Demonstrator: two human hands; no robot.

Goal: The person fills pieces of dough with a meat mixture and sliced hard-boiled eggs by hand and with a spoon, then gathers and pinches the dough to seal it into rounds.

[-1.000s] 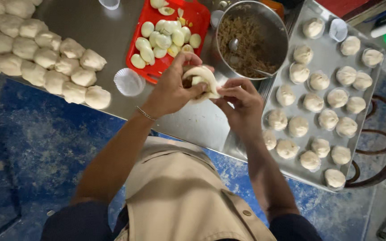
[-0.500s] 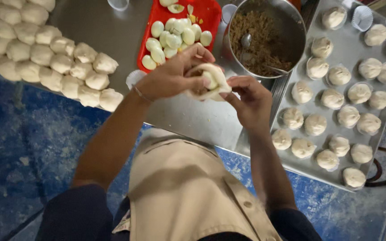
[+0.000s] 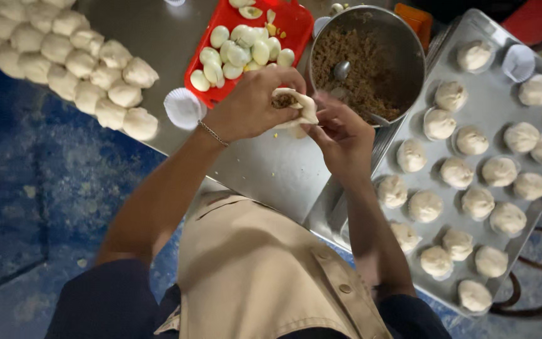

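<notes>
- A steel table (image 3: 265, 169) fills the upper half of the frame, seen from above, with a blue speckled floor (image 3: 39, 188) at the lower left
- A person's beige apron (image 3: 265, 276) takes up the lower centre, dark sleeves at either side
- A long metal baking tray (image 3: 490, 119) runs down the right side, holding rows of round, pleated dough buns (image 3: 472, 141), most sitting in paper cups
- A heap of plain dough balls (image 3: 70, 56) lies in rows at the upper left, on the table edge
- A round steel pot (image 3: 368, 59) sits at top centre, filled with brown minced filling, a spoon (image 3: 343, 69) lying in it
- A red tray (image 3: 249, 47) just left of the pot holds halved boiled eggs (image 3: 239, 53)
- The left hand (image 3: 252, 107), a thin bracelet at its wrist, is at the centre of the frame, fingers curled around a piece of dough
- The right hand (image 3: 340, 135) is just right of it, fingertips pinching the same dough's edge
- The dough wrapper (image 3: 293, 103) is held between both hands above the table, just below the pot and the red tray, with brown filling showing inside its open fold
- An empty white paper cup (image 3: 184, 108) lies on the table left of the left hand, below the red tray
</notes>
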